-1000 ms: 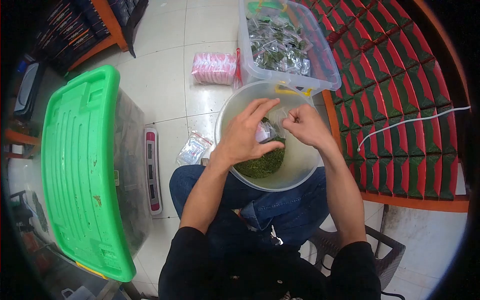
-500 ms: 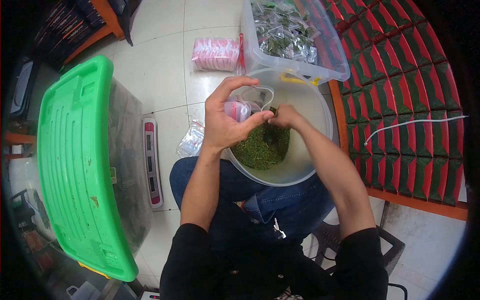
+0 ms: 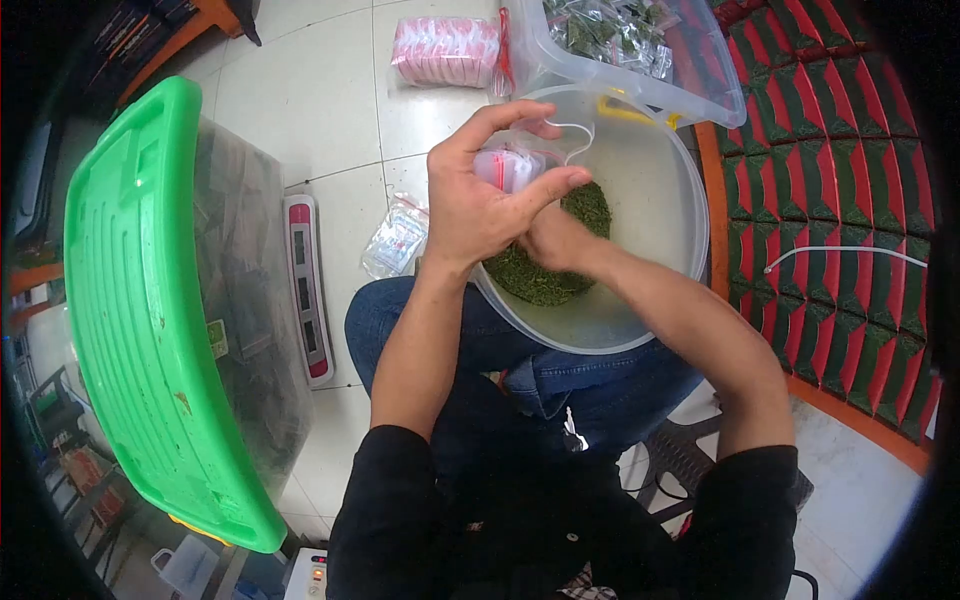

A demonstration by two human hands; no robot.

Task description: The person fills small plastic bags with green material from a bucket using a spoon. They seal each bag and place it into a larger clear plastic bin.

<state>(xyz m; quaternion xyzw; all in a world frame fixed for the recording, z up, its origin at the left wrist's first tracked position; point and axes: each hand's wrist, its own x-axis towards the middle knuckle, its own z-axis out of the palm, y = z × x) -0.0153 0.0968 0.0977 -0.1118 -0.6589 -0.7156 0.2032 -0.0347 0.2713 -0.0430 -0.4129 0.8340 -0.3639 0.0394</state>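
My left hand (image 3: 485,195) is curled round a bundle of small clear zip bags (image 3: 508,170) with pink-red seal lines, thumb and fingers bent about it. A white loop of bag edge (image 3: 580,140) sticks out past the fingertips. Below the left thumb, my right hand (image 3: 556,240) is closed, its fingertips hidden behind the left hand, so what they grip cannot be seen. Chopped dried green leaf (image 3: 545,285) lies in the bottom of a round translucent tub (image 3: 655,290) under both hands. The tub rests against my jean-covered legs (image 3: 590,385).
A clear bin (image 3: 560,70) of filled sachets stands behind the tub. Red-and-green packs (image 3: 800,190) fill a rack at right. On the floor are a wrapped pink bundle (image 3: 445,52), a plastic packet (image 3: 396,238) and a scale (image 3: 308,290), beside a green-lidded box (image 3: 130,300).
The view has shifted, moving the tub right and up in the picture. My right hand has come left and down, beneath the left thumb; the left hand keeps its hold on the bags.
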